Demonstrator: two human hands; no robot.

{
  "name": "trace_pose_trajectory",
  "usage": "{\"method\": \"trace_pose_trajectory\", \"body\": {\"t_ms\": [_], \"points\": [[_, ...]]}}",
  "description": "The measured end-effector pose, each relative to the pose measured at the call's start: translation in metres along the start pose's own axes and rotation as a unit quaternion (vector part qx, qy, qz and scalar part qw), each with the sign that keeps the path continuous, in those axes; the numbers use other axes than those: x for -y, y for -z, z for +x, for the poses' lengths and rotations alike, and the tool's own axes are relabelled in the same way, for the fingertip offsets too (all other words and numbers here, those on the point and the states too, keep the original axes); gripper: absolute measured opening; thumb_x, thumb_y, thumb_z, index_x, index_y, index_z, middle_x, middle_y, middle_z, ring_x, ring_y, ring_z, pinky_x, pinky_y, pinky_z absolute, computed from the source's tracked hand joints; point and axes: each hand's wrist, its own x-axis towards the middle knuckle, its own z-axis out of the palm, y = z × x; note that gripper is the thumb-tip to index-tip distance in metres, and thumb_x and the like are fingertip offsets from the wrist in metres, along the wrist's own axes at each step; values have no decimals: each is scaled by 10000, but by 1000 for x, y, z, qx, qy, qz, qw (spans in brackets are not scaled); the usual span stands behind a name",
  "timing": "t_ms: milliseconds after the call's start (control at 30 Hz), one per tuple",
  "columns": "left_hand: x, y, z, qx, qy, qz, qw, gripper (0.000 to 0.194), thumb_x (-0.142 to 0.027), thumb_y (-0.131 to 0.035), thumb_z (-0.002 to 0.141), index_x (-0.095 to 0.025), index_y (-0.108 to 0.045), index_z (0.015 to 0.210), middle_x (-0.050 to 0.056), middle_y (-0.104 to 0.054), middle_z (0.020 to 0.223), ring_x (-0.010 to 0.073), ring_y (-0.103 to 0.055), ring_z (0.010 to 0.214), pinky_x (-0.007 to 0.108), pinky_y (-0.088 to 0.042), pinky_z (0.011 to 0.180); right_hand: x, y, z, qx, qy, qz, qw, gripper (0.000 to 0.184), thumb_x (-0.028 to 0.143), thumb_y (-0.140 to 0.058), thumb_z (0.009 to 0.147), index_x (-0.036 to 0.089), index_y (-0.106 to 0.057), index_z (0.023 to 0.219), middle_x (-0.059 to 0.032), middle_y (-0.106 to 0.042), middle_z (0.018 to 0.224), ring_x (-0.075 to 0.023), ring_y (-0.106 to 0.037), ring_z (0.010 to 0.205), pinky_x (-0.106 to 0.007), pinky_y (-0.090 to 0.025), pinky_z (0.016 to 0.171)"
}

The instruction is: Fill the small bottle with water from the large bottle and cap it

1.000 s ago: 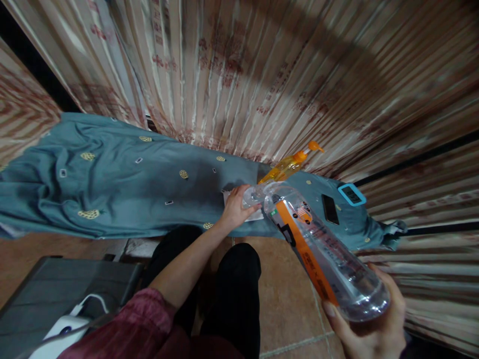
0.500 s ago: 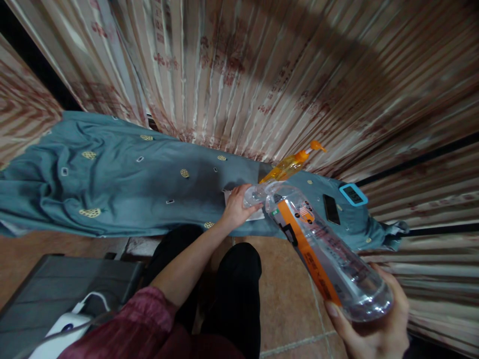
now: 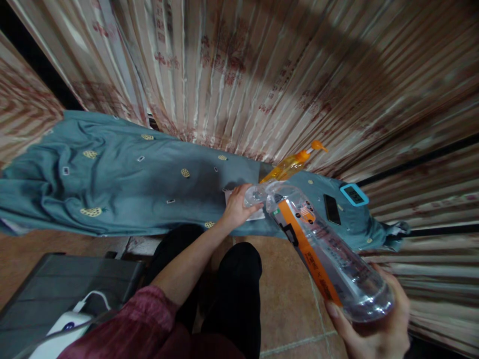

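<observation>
- Left hand (image 3: 237, 207): part-closed, gripping clear container (image 3: 253, 196) at big bottle (image 3: 329, 252)'s neck.
- Right hand (image 3: 374, 324): half-open, cupping big bottle's base, bottle tilted.
- Pump bottle (image 3: 287, 168) beyond, on cloth (image 3: 130, 179).

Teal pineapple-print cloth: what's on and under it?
On it: yellow plastic bottle with orange pump, black rectangular phone, blue digital clock, partly hidden pale sheet. The teal cloth hides whatever is underneath.

A home-like room is shown: a narrow surface is covered by a pineapple-print cloth (image 3: 130, 184); behind it, patterned curtains (image 3: 232, 75) are hung. Below the cloth, a tiled floor (image 3: 288, 279) is seen, and beside it a digital clock (image 3: 354, 195) is set on its right end.
</observation>
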Motion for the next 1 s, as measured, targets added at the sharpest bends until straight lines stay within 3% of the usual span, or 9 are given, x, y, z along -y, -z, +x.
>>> {"method": "trace_pose_trajectory", "body": {"t_ms": [167,500,1000], "points": [[0,0,0,-2,-2,-3,1000,533,-336,-749,703,-200,-537,1172,81,-631,1149,275,-581,1084,421,-466,957,0,2,-2,10,-17,9,1000,975,455,-783,619,166,-352,1444,-214,-491,1306,-422,-505,1184,-682,-365,961],[0,0,0,0,5,-4,1000,534,-338,-753,704,-190,-535,1169,80,-631,1133,270,-581,1075,408,-468,946,1,2,0,3,4,-6,1000,979,473,-781,616,154,-360,1441,-216,-521,1265,-406,-543,1137,-647,-421,924],[-1,0,0,0,2,-12,1000,522,-331,-761,700,-196,-540,1153,73,-638,1128,267,-587,1073,411,-470,948,6,1,1,11,-18,-1,1000,965,486,-770,629,178,-355,1443,-181,-510,1290,-367,-535,1159,-597,-421,967]]}}
